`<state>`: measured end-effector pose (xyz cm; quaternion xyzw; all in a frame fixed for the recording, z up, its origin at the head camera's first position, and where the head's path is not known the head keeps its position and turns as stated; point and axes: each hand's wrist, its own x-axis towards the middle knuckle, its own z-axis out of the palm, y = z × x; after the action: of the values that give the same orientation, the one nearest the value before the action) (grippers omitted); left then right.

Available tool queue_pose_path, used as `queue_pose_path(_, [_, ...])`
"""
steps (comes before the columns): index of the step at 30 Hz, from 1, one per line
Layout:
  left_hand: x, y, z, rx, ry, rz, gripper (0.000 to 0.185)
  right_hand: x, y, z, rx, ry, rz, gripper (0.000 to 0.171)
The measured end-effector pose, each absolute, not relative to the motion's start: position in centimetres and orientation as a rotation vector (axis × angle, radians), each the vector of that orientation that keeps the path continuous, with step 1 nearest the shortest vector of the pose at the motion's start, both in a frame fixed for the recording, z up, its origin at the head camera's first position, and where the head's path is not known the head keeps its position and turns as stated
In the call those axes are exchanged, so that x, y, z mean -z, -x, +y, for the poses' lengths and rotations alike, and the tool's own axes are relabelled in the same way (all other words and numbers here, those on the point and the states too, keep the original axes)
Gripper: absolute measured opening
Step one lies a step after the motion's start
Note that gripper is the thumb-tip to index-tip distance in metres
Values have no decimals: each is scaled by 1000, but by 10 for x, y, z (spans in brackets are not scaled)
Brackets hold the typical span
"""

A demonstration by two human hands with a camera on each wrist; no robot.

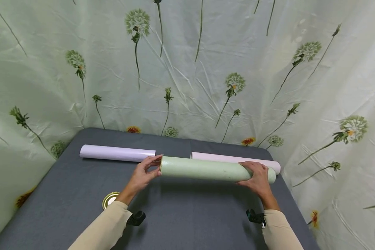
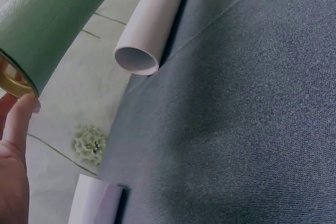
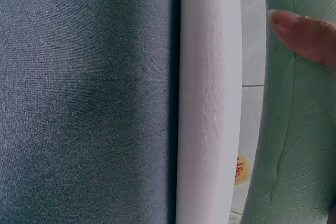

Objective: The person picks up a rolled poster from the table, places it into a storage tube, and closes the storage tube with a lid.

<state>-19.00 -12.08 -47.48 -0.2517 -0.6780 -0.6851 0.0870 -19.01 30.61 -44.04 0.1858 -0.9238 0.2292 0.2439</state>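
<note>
The green roll [image 1: 206,169] is off the desk [image 1: 65,194], held level between both hands above its far half. The right hand [image 1: 257,178] curls over the roll near its right end and grips it; the left hand [image 1: 143,173] is at the left end with its fingers about the rim, and the left wrist view shows a fingertip [image 2: 21,116] against a gold cap [image 2: 11,80] set in that end. A second gold lid [image 1: 110,199] lies flat on the desk beside the left forearm — so one end looks capped, the lid on the desk is not fitted, and the far end is not plainly visible. Two other rolls lie behind, untouched: a lilac roll [image 1: 117,153] at the left and a pink roll [image 1: 234,159] just behind the green one.
</note>
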Motion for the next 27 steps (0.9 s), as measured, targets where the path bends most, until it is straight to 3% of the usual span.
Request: queue_pose_path(27, [472, 187, -129, 1962, 700, -2317, 60, 442, 186, 307, -600, -520, -2544, 73])
